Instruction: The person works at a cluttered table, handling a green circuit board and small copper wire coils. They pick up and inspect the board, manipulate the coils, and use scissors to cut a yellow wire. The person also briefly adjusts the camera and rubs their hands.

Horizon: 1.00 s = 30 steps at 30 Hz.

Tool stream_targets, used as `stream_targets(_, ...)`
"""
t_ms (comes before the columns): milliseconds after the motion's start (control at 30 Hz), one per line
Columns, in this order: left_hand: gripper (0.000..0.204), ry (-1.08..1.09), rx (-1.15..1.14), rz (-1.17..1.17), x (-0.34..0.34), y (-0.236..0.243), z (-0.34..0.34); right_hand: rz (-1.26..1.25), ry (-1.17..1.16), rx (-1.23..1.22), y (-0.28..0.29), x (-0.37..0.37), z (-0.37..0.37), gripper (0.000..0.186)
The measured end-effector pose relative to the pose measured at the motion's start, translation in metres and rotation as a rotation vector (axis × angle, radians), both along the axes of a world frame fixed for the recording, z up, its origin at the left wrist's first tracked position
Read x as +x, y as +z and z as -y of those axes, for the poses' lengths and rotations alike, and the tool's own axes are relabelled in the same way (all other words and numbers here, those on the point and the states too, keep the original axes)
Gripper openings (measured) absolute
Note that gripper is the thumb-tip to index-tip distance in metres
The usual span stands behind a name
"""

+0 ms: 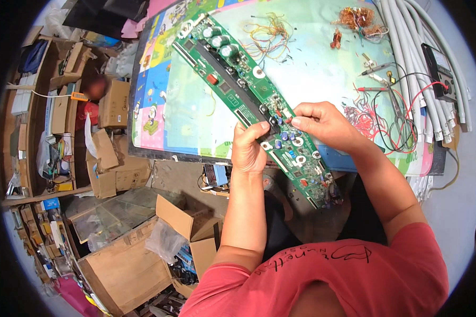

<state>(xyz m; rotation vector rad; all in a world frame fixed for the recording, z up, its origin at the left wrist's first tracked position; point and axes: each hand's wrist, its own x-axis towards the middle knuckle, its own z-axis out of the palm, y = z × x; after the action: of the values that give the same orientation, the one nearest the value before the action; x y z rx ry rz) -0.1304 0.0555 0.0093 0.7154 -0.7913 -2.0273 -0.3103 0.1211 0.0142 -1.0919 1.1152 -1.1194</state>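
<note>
A long green circuit board [232,99] is held at a slant over the worktable, with several large capacitors [220,41] near its upper end and a long black strip along its middle. My left hand [248,148] grips its left edge, thumb on the face beside the black strip. My right hand [322,127] is at the right edge, index finger curled and thumb pressed near small coloured components [285,136]; whether it pinches one of them is too small to tell. The board's lower end extends past the table's front edge, above my lap.
The worktable [153,127] holds thin tangled wires [269,37], copper coils [351,21], red and black probe leads, a meter [438,68] and white tubes [407,42]. At left stand shelves [58,105] with boxes and a person [87,113] in red. An open cardboard box [174,216] is below.
</note>
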Motion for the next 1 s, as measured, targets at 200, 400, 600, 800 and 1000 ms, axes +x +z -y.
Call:
stream_targets(200,0.039,0.006,-0.046,0.031,0.003,-0.004,0.002,-0.038,-0.002,-0.037,-0.001,0.000,0.000,0.019)
stream_targets(400,0.040,-0.002,-0.073,0.068,0.001,0.003,-0.001,-0.076,0.004,-0.014,0.000,-0.002,0.000,0.018)
stream_targets(600,0.030,0.044,-0.079,0.105,-0.001,0.013,-0.005,-0.109,0.014,-0.054,-0.008,-0.003,0.001,0.019)
stream_targets(800,0.033,0.000,-0.106,0.154,0.001,0.010,-0.005,-0.116,-0.001,-0.094,-0.012,-0.003,0.000,0.020)
stream_targets(1000,0.029,0.016,-0.128,0.156,0.001,0.010,-0.007,-0.117,0.026,-0.059,-0.008,-0.002,0.001,0.019)
